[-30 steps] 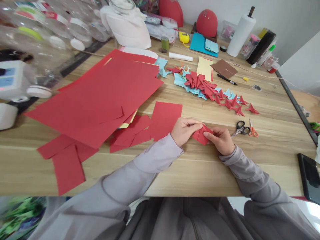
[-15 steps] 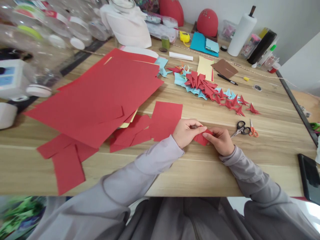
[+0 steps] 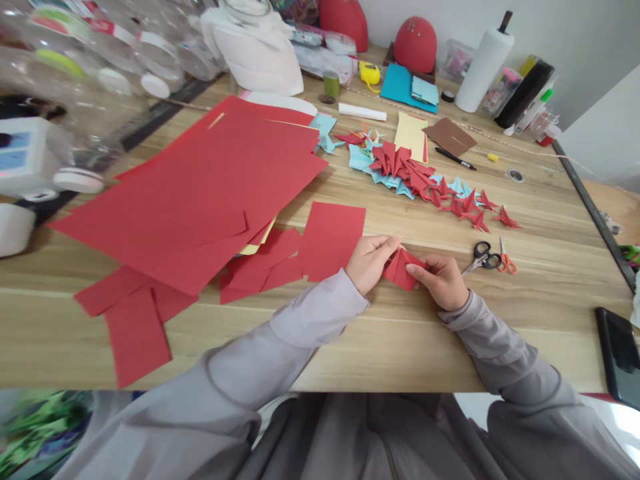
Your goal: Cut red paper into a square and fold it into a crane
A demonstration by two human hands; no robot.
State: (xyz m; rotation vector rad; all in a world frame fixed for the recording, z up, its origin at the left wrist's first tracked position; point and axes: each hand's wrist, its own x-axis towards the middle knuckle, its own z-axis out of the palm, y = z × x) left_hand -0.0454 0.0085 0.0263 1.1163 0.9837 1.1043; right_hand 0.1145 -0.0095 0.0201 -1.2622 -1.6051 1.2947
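A small piece of folded red paper [image 3: 400, 270] is held between my two hands above the table, its creases fanning out from the top. My left hand [image 3: 371, 261] pinches its upper left corner between thumb and fingers. On its right side, the thumb of my right hand [image 3: 440, 280] presses on the paper, with the fingers curled behind. A flat red sheet [image 3: 334, 241] lies just left of my left hand. Beyond my hands is a row of folded red shapes [image 3: 467, 202] mixed with light blue ones.
Large red sheets [image 3: 200, 180] cover the table's left part. Black scissors [image 3: 481, 257] and orange scissors [image 3: 507, 260] lie right of my right hand. Plastic bottles stand at the back left, a paper towel roll [image 3: 485, 67] at the back right. A phone [image 3: 620, 353] rests at the right edge.
My left thumb and fingers have shifted up and left off the front of the folded paper, so more of its creased face shows. My right hand has stayed in place.
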